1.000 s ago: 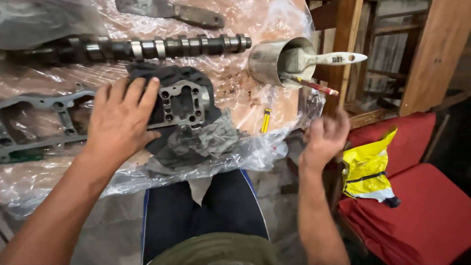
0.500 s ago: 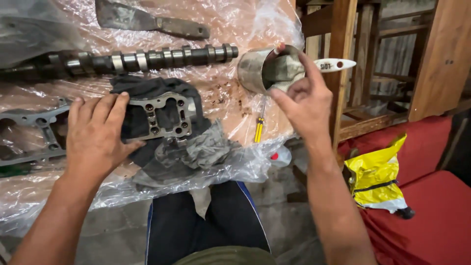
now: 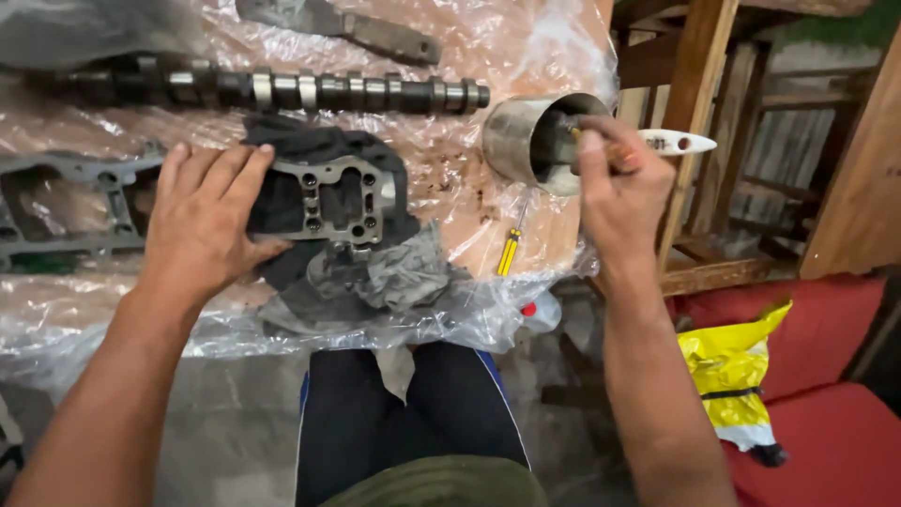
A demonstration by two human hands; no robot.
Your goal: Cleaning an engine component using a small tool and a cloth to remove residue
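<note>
My left hand (image 3: 202,221) lies flat, fingers spread, on the left end of a grey metal plate with bolt holes (image 3: 333,197). The plate rests on a dark rag (image 3: 375,272). My right hand (image 3: 619,188) is at the mouth of a metal can (image 3: 516,136) lying on its side. Its fingers are closed around a thin red stick (image 3: 627,156) that pokes out of the can. A white brush handle (image 3: 680,143) sticks out of the can just past my knuckles.
A camshaft (image 3: 282,89) and a scraper (image 3: 347,28) lie at the back of the plastic-covered table (image 3: 450,188). A yellow screwdriver (image 3: 508,252) lies near the front edge. Wooden framing (image 3: 694,94), a yellow bag (image 3: 732,376) and red cushions (image 3: 826,441) are on the right.
My right hand rose from below the table edge to the can and closed on the red stick. My left hand stayed on the plate.
</note>
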